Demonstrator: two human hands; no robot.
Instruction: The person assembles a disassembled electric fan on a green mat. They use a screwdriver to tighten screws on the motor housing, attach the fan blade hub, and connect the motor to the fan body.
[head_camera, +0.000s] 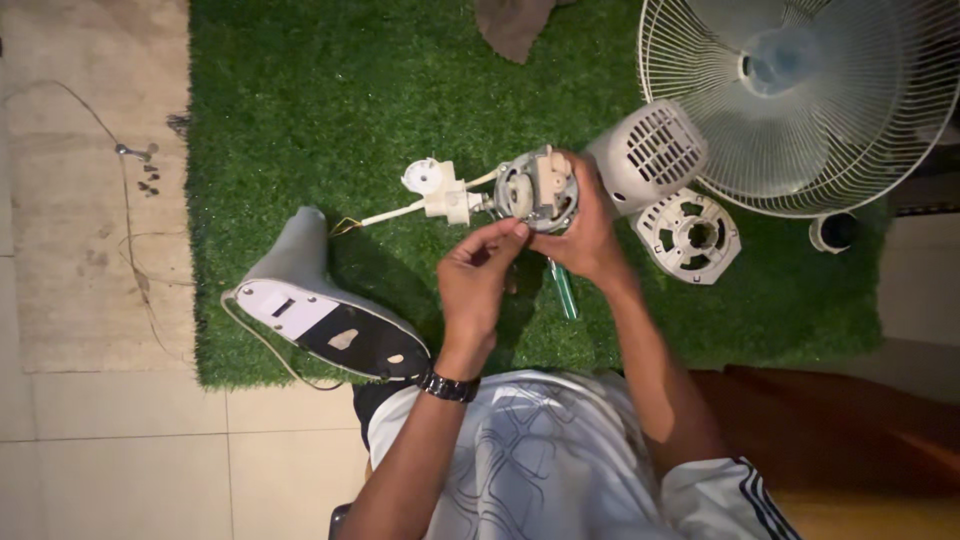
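Note:
My right hand (585, 235) grips a round fan motor (537, 188), held up above the green turf mat (330, 90). My left hand (478, 275), with a black wristwatch, pinches at the motor's lower left edge with fingertips together. A white plastic gear part (438, 188) hangs off the motor's left side on wires. A green-handled screwdriver (563, 288) lies on the mat below my hands, partly hidden.
A grey fan base (320, 305) lies tipped at the mat's left front. A white motor cover (648, 155), a round slotted plate (690, 235), a wire fan guard with blades (800, 90) and a small ring cap (833, 232) sit to the right. Small screws (147, 170) lie on the floor at left.

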